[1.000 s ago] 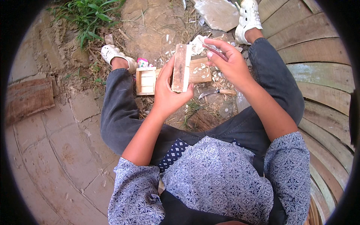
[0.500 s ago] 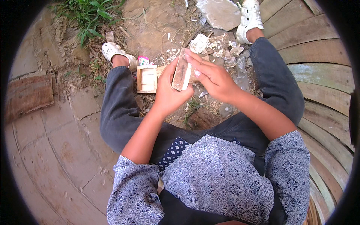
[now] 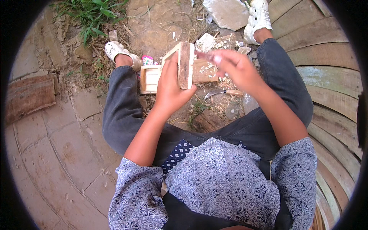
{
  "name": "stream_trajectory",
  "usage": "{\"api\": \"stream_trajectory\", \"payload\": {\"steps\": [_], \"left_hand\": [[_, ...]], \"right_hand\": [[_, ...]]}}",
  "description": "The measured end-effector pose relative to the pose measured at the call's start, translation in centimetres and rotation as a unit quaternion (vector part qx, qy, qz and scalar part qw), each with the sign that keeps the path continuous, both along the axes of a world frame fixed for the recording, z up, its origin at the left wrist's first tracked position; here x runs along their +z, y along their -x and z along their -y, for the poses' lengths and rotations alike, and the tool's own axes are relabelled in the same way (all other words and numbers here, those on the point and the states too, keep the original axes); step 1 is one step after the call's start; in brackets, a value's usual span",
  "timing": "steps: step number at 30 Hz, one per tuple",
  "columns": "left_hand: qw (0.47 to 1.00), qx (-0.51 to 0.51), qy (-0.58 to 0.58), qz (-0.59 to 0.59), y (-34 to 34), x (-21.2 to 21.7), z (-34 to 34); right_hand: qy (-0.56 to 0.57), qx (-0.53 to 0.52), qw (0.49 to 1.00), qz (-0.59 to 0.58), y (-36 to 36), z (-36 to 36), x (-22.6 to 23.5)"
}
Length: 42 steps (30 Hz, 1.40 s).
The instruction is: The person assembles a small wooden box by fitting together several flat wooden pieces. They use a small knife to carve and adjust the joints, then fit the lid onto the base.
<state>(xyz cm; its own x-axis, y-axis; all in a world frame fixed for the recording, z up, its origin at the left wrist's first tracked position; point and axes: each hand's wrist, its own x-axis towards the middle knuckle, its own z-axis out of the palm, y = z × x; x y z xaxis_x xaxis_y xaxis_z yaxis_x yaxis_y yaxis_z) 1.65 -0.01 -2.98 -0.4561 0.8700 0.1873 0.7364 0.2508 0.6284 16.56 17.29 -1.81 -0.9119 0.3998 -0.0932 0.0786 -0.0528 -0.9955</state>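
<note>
My left hand (image 3: 168, 90) holds a small wooden frame (image 3: 184, 65) upright in front of me, above the ground between my knees. The thumb and the fingers are closed on its lower part, and the flat plank side of the frame turns toward my right. My right hand (image 3: 239, 69) is lifted just beside the frame, to its right, and it does not touch the wood. Its fingertips (image 3: 214, 58) are blurred, so I cannot tell if they are pressed together or hold something small.

Under my hands, on the dirt, lies a second wooden frame (image 3: 151, 78) (this one is open like a shallow box), close to my left leg. A curved knife (image 3: 220, 93) with a wooden handle lies on the ground below my right hand, among pale wood chips (image 3: 214, 76). A small pink object (image 3: 147, 60) lies near my left shoe (image 3: 117, 51). My right shoe (image 3: 258, 17) stands farther away, beside a flat grey stone (image 3: 226, 11). Some grass (image 3: 90, 13) grows at the upper left.
</note>
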Motion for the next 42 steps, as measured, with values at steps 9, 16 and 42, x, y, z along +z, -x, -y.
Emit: {"api": "stream_trajectory", "payload": {"steps": [9, 16, 42], "left_hand": [[0.953, -0.079, 0.215, -0.197, 2.5, -11.1, -0.4], [0.955, -0.15, 0.239, -0.089, 3.0, -13.4, 1.0], [0.982, 0.043, -0.105, 0.152, 7.5, -11.2, 0.5]], "right_hand": [[-0.087, -0.031, 0.967, 0.237, -0.1, -5.8, -13.4], [-0.125, 0.029, 0.953, 0.273, -4.8, -7.5, -25.9], [0.044, 0.093, 0.976, 0.193, 2.8, -0.6, -12.3]]}}
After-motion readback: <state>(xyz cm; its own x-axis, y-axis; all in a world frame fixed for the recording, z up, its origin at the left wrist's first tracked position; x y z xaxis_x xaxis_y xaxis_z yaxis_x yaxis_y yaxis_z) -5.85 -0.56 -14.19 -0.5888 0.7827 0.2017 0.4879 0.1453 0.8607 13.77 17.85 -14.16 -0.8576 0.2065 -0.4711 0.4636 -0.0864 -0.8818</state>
